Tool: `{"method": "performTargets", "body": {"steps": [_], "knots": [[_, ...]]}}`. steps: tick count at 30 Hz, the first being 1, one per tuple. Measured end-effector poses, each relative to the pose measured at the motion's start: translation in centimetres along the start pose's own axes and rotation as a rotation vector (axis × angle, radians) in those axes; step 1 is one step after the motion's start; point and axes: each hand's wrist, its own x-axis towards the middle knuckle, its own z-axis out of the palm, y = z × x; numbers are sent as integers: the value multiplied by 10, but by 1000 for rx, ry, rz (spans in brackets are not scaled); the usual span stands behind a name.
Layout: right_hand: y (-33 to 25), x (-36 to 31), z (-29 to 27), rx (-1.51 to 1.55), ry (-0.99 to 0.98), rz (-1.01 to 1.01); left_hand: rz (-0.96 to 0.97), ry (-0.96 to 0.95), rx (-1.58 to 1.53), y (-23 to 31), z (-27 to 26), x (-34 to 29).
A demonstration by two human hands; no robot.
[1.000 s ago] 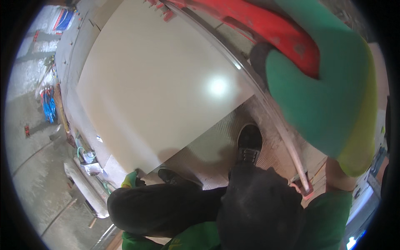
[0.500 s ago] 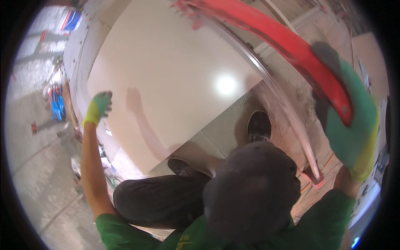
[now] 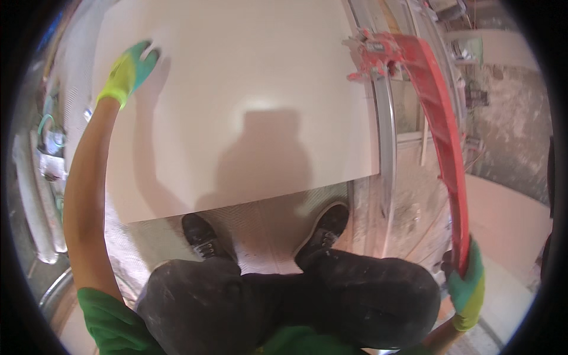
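From the head camera, the left hand [image 3: 127, 74] presses flat and open on the big white tile [image 3: 236, 106] lying on the floor ahead, while the right hand [image 3: 466, 287] is clamped on the red cutter handle [image 3: 441, 130]. Steady pressure on the tile should keep it from sliding.

Left hand [image 3: 131, 70], gloved, rests flat on large white tile [image 3: 236, 100]. Right hand [image 3: 466, 289] grips red tile cutter handle [image 3: 441, 130]; metal rail [image 3: 386, 136] runs alongside tile.

A pale ribbed floor [image 3: 260, 222] carries a large glossy cream tile [image 3: 236, 100] lying flat on it.
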Motion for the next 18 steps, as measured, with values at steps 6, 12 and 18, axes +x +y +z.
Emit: {"method": "performTargets", "body": {"steps": [6, 12, 18], "knots": [[-2, 11, 14, -443, 20, 110, 77, -145, -95, 124, 48, 75], [23, 38, 21, -328, -20, 264, 156, 198, -21, 193, 93, 145], [27, 67, 23, -316, -23, 325, 143, 316, -55, 195, 112, 206]]}}
